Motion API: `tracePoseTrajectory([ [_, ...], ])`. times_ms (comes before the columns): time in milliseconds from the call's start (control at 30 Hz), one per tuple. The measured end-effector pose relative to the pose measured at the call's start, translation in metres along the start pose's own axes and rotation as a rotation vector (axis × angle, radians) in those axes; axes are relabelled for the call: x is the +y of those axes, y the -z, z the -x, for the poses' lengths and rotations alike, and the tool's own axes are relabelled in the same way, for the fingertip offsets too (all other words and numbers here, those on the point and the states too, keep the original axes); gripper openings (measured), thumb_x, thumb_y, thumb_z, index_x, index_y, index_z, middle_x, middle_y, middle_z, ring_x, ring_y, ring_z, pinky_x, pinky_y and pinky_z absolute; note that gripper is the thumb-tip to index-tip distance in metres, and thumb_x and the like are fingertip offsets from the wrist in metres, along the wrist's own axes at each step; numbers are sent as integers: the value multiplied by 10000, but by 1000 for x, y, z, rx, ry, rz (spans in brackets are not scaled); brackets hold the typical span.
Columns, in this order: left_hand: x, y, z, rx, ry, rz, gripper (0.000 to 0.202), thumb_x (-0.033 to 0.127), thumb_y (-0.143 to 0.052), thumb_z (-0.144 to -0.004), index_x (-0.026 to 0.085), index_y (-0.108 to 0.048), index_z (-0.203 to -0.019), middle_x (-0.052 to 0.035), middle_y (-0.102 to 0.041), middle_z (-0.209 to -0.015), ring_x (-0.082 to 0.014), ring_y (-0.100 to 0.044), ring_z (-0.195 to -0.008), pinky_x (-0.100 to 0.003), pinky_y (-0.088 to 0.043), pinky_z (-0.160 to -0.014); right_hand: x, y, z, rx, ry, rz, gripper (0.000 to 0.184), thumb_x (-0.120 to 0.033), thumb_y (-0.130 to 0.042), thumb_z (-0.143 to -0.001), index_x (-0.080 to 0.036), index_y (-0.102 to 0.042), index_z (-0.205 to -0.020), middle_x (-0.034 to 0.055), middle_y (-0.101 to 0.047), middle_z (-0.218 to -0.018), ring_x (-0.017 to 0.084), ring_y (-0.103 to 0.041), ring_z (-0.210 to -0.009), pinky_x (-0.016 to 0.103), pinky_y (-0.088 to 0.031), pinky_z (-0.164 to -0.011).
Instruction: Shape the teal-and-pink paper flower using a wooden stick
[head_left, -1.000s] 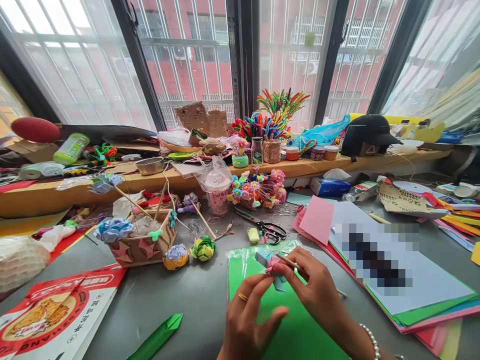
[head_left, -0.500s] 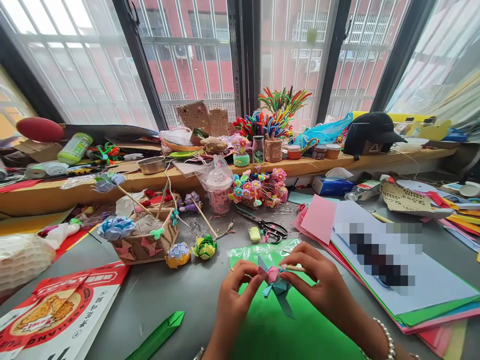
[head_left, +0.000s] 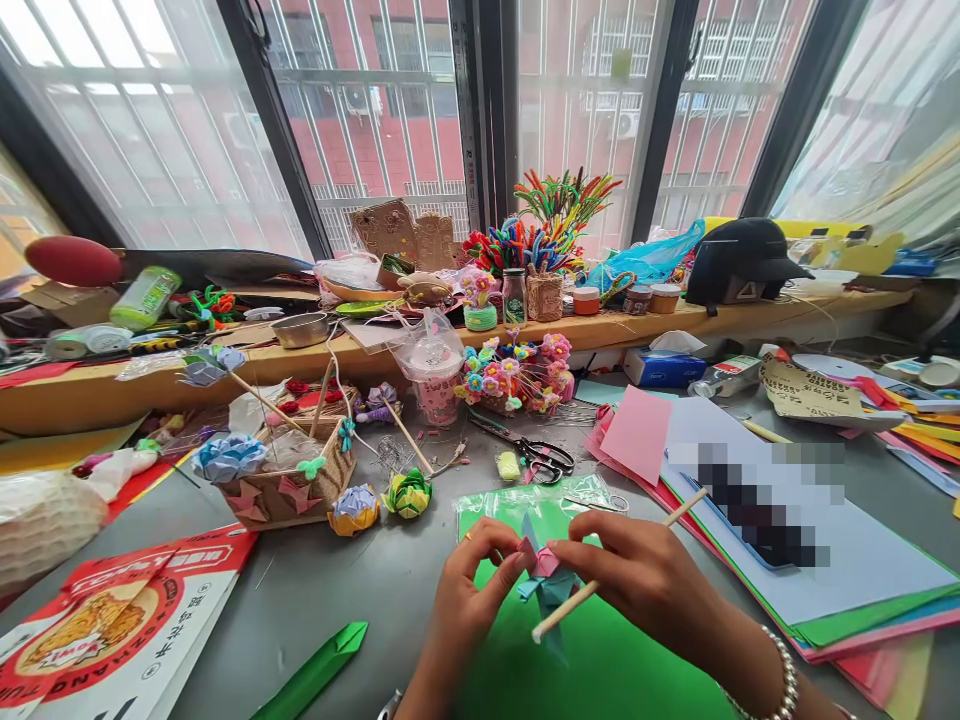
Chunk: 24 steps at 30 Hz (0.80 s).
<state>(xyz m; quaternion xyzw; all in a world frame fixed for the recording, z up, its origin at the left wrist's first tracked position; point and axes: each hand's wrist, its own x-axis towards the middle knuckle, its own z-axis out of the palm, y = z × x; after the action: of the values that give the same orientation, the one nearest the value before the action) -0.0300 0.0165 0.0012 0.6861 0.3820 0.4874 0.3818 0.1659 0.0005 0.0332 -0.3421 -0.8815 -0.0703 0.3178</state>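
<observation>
My left hand [head_left: 471, 590] and my right hand [head_left: 643, 578] meet over a green sheet [head_left: 592, 670] on the grey table. Between their fingertips they pinch a small folded paper flower [head_left: 546, 570], pink on top with teal-blue leaves below. My right hand also grips a thin wooden stick [head_left: 621, 562], which runs slantwise from lower left to upper right across the hand. Both hands are closed on the flower.
Black scissors [head_left: 546, 460] lie just beyond the green sheet. A woven basket [head_left: 289, 480] with paper flowers, a green-yellow paper ball [head_left: 409, 494], a folded green strip [head_left: 315, 672] and a red printed box [head_left: 112, 620] stand left. Stacked coloured paper [head_left: 810, 560] fills the right. Cluttered sill behind.
The stick has swung from lying level at my fingertips to a slant with its far end raised right. The hands have sunk slightly; the flower stays pinched between them.
</observation>
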Motion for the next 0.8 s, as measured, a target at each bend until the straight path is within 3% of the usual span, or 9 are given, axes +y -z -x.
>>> tracePoseTrajectory([
  [200, 2, -4, 1, -3, 123, 267, 176, 341, -649, -701, 170, -639, -663, -21, -569, -672, -147, -554, -641, -246, -474, -586, -8, -4, 1, 20, 66, 28, 288, -163, -338, -924, -178, -624, -946, 54, -640, -732, 137, -563, -574, 246, -410, -511],
  [533, 0, -2, 0, 79, 224, 327, 143, 292, -693, -635, 168, -657, -573, 2, -560, -595, -125, -521, -576, -219, -436, -541, -15, 2, -3, 41, 126, 47, 326, -141, -302, -928, -146, -627, -895, 53, -628, -664, 133, -509, -508, 256, -363, -446],
  [700, 1, -2, -1, 63, 297, 385, 121, 254, -689, -636, 164, -644, -568, 13, -554, -606, -121, -504, -595, -206, -404, -553, -16, 1, -3, 117, 173, 27, 288, -116, -333, -920, -106, -616, -865, 37, -592, -619, 124, -461, -476, 256, -329, -425],
  [800, 3, -2, -1, -14, 321, 431, 128, 260, -697, -627, 159, -638, -577, 12, -552, -621, -122, -499, -603, -211, -399, -563, -17, 0, -3, 133, 158, 23, 252, -112, -366, -911, -107, -614, -870, 35, -602, -640, 120, -480, -500, 247, -349, -441],
])
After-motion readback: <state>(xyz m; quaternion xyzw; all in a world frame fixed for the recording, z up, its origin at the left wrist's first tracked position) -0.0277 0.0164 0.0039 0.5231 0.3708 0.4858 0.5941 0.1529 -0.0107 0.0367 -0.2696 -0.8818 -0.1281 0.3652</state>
